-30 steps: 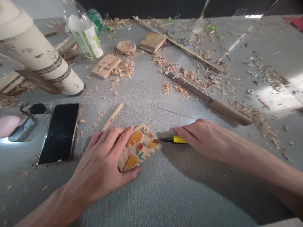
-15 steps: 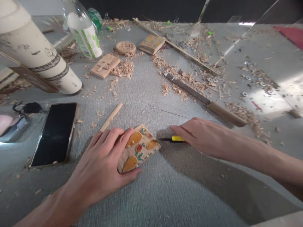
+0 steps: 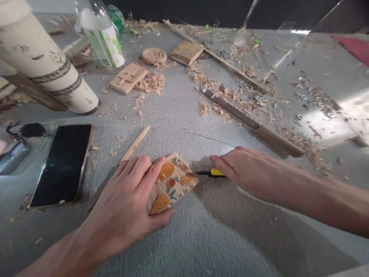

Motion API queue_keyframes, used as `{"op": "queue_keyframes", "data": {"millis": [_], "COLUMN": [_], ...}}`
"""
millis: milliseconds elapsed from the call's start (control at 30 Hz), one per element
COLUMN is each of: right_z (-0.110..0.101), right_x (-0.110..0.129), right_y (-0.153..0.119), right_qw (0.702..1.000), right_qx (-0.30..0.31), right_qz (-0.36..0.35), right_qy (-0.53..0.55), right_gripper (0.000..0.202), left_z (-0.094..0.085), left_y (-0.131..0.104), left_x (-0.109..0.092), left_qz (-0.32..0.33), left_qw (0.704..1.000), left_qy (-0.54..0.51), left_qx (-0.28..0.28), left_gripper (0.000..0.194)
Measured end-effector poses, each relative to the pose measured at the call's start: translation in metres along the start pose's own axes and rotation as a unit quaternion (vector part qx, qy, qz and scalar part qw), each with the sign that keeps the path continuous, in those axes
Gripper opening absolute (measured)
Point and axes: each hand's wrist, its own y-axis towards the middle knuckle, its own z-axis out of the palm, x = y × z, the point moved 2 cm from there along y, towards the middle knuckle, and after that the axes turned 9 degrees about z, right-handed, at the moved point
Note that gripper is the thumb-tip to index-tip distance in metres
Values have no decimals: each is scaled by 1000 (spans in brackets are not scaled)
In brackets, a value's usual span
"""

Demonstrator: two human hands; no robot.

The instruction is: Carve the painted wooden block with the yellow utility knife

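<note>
Under the spread fingers of my left hand (image 3: pixel 131 200) lies a painted wood block (image 3: pixel 178 196), held by the thumb at its near edge and the fingers across its left part. Its face carries orange ovals, a red berry shape and teal leaves. My right hand (image 3: pixel 239 165) is closed around a yellow-and-black craft knife (image 3: pixel 215 173). The knife's thin dark tip meets or nearly meets the block's right corner; I cannot tell whether it touches. A pale wooden stick (image 3: pixel 136 143) lies just beyond my left hand, its lower part hidden.
A phone (image 3: pixel 62 165) lies at left, below a leaning cream cup (image 3: pixel 54 65). Behind are a bottle (image 3: pixel 105 42), carved wood pieces (image 3: pixel 128 78) and a patterned block (image 3: pixel 186 52). A wooden-handled file (image 3: pixel 235 109) lies among shavings (image 3: pixel 154 82) beyond my right hand.
The view has shifted slightly. Both hands, the block and the craft knife keep nearly the same positions relative to one another.
</note>
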Motion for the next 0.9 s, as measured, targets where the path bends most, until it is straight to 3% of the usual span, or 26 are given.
{"op": "queue_keyframes", "data": {"millis": [233, 400, 733, 800, 900], "right_z": [2, 4, 7, 3, -4], "right_x": [1, 8, -6, -11, -13], "right_y": [1, -3, -11, -11, -11], "right_qw": [998, 995, 983, 987, 995], "right_qx": [-33, -57, -163, -139, -51], "right_qz": [-28, -12, -80, -70, -49], "right_qy": [-45, -75, -2, 26, 63], "right_gripper": [72, 71, 63, 62, 64], "left_z": [0, -1, -4, -4, -5], "left_y": [1, 1, -3, -3, -3], "left_x": [-1, -1, 1, 1, 1], "left_qz": [-4, -3, -9, -4, 12], "left_qw": [1000, 1000, 1000, 1000, 1000], "left_qy": [-14, 0, 19, 18, 14], "left_qx": [4, 7, 10, 10, 7], "left_gripper": [74, 72, 73, 74, 76]}}
